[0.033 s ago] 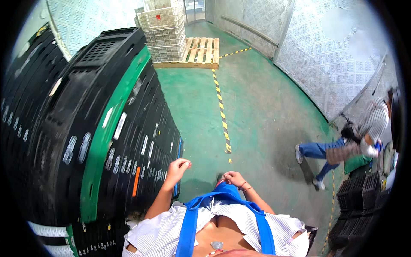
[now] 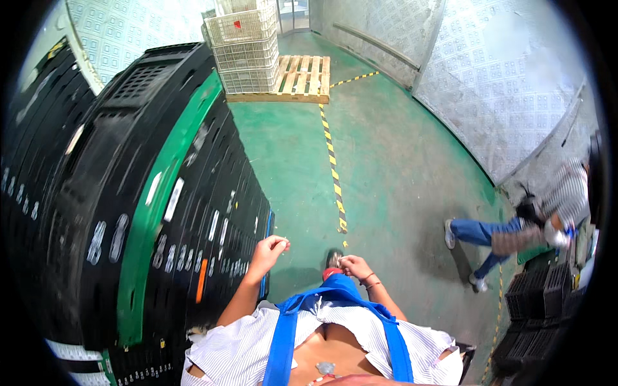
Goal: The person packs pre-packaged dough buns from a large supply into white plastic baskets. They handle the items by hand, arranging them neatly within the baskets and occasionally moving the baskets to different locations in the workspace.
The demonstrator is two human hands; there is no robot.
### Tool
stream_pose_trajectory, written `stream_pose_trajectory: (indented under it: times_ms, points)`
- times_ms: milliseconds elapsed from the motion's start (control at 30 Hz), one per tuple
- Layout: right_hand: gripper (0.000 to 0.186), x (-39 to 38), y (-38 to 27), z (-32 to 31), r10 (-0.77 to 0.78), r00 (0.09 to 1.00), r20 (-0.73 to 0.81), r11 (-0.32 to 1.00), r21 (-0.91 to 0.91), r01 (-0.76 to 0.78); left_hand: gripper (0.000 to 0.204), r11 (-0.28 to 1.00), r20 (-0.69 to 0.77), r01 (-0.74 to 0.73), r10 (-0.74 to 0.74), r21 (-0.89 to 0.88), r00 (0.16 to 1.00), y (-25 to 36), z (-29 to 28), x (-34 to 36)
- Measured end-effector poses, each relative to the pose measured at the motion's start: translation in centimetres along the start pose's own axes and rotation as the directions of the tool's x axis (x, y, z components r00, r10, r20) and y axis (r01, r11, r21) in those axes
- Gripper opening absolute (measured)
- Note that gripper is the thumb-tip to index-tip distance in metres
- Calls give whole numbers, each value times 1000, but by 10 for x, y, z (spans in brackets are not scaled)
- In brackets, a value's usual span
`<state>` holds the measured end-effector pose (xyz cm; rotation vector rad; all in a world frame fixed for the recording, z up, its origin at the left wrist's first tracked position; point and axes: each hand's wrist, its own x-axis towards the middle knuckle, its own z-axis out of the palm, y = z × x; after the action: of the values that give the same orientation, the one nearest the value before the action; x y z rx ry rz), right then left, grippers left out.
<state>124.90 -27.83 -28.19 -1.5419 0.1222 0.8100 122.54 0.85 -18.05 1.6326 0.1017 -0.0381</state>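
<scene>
My left hand is closed in a loose pinch beside the tall stack of black folded crates, apart from it. Whatever is between its fingertips is too small to make out. My right hand hangs in front of my body with its fingers curled together, and bands circle the wrist. What it holds, if anything, is hidden. Just beyond it my dark shoe shows below a blue trouser leg. One green crate stands out among the black ones.
White crates stand on a wooden pallet ahead. Yellow-black tape runs along the green floor. At right a person in jeans carries a brown item, near black crates. A patterned panel wall stands behind.
More of my shoe and trouser leg shows beyond my right hand. The crate stack has shifted slightly left in view. Both hands keep nearly the same pose.
</scene>
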Motion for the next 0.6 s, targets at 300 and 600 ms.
stream_pose_trajectory:
  times_ms: [300, 600]
  points:
    - [12, 199, -187, -205, -87, 915, -395, 934, 287, 212, 22, 908, -65, 197, -186, 370, 980, 4, 4, 192]
    - [17, 487, -413, -167, -232, 973, -6, 953, 197, 229, 22, 850, -474, 503, -384, 153, 793, -41, -61, 338]
